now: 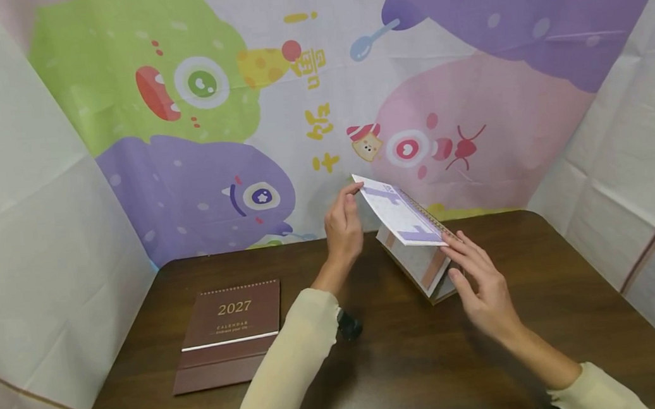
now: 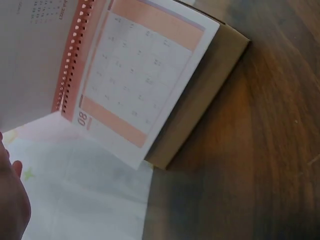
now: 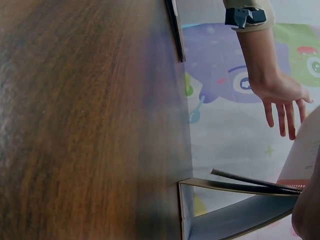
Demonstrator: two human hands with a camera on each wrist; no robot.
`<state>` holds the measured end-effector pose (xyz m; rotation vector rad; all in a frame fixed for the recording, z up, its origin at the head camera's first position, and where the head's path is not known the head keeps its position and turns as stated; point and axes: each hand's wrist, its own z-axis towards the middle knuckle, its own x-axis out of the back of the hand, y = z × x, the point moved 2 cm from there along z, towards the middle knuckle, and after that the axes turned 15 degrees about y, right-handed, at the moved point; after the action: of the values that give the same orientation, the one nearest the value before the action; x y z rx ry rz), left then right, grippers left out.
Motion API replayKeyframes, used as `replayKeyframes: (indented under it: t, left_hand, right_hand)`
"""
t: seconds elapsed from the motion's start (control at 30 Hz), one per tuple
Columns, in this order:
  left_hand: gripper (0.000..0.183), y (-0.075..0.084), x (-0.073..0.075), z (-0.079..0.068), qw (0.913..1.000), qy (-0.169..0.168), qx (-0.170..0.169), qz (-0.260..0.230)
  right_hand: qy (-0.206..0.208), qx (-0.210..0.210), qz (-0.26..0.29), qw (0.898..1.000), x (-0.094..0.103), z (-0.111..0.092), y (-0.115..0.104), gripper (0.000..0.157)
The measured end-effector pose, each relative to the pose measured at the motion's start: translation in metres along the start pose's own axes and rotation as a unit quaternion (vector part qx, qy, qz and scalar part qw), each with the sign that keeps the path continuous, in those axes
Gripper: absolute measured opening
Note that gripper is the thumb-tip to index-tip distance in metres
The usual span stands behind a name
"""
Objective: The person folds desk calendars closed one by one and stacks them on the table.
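A spiral-bound desk calendar (image 1: pixel 408 259) stands on its folded base at the back of the table, its upper pages (image 1: pixel 399 215) lifted. Near the raised far corner of these pages is my left hand (image 1: pixel 344 225), index finger touching the edge. In the right wrist view the left hand (image 3: pixel 280 92) has its fingers straight. My right hand (image 1: pixel 481 282) rests its fingertips on the spiral's near end, thumb by the base's side. A page marked 08 (image 2: pixel 135 70) with orange bands shows beneath the lifted sheet (image 2: pixel 30 65) in the left wrist view.
A dark red 2027 calendar (image 1: pixel 231 335) lies flat on the left of the brown wooden table (image 1: pixel 408 376). Behind the table hangs a cloth (image 1: pixel 331 90) printed with cartoon monsters. White cloth walls (image 1: pixel 30 187) flank both sides.
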<state>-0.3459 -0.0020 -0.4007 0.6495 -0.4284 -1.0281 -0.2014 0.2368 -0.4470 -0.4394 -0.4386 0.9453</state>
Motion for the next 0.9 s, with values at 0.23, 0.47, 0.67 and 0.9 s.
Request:
replayKeyframes:
  t: [0.23, 0.47, 0.67, 0.9]
  left_hand:
    - [0.046, -0.013, 0.007, -0.007, 0.9979, 0.045, -0.002, 0.046]
    - [0.053, -0.027, 0.011, -0.018, 0.9922, 0.075, 0.050, 0.087]
    - [0.056, -0.036, 0.011, -0.027, 0.9887, 0.069, 0.089, 0.099]
    - [0.056, -0.040, 0.009, -0.036, 0.9853, 0.062, 0.113, 0.112]
  right_hand:
    - [0.004, 0.015, -0.002, 1.000, -0.001, -0.004, -0.002, 0.048]
    - [-0.004, 0.022, 0.009, 1.000, -0.002, -0.007, -0.002, 0.050]
    - [-0.017, 0.021, 0.003, 1.000, -0.001, -0.009, 0.002, 0.045]
    - [-0.031, 0.018, -0.009, 0.999, 0.000, -0.012, 0.008, 0.042]
